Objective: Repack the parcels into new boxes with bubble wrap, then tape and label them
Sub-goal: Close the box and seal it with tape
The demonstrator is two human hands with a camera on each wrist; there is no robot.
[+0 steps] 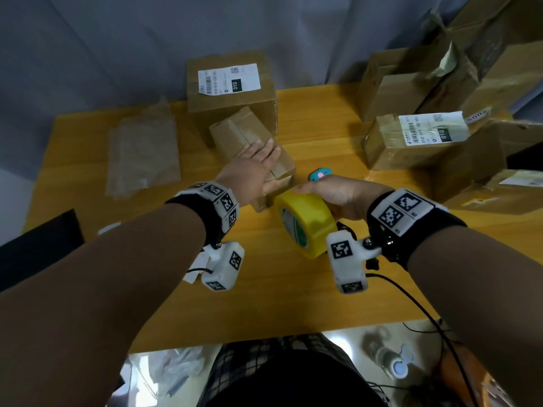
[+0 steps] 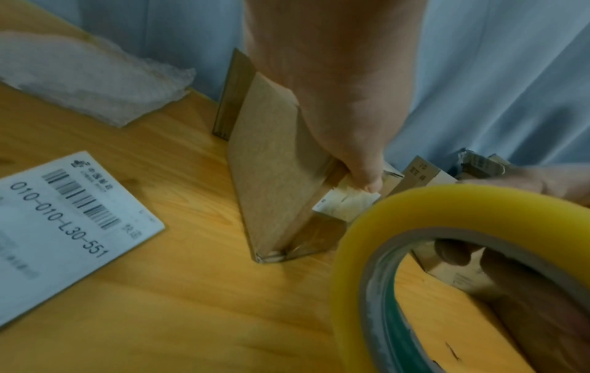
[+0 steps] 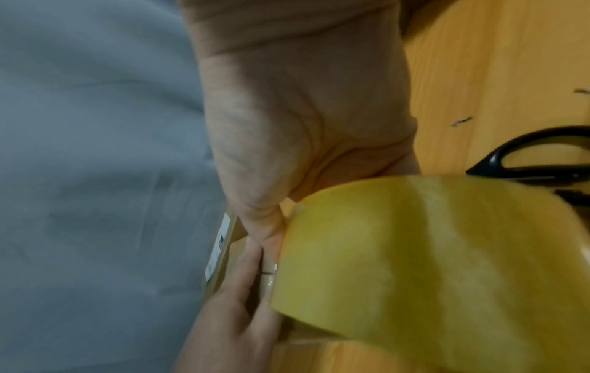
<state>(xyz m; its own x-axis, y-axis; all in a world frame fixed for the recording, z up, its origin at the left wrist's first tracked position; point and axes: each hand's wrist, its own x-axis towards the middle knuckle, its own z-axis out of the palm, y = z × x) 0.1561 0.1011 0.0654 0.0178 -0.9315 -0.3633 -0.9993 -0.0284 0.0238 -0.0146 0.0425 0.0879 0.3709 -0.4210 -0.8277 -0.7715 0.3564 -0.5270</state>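
Observation:
A small brown cardboard box (image 1: 235,133) lies in the middle of the wooden table (image 1: 264,304). My left hand (image 1: 255,163) lies flat on its top with straight fingers; in the left wrist view the thumb (image 2: 367,176) presses on the box's (image 2: 271,164) near end. My right hand (image 1: 335,195) grips a roll of yellow packing tape (image 1: 308,221) just in front of that near end, the roll standing on edge. The roll (image 3: 431,265) fills the lower right of the right wrist view, below the right palm (image 3: 303,113). The tape's free end is hidden.
A larger labelled box (image 1: 232,92) stands behind the small one. Bubble wrap (image 1: 144,151) lies at the left. Several worn parcels (image 1: 411,142) are piled at the right. A loose shipping label (image 2: 63,227), black scissors (image 3: 536,164) and a small blue-pink object (image 1: 320,174) lie on the table.

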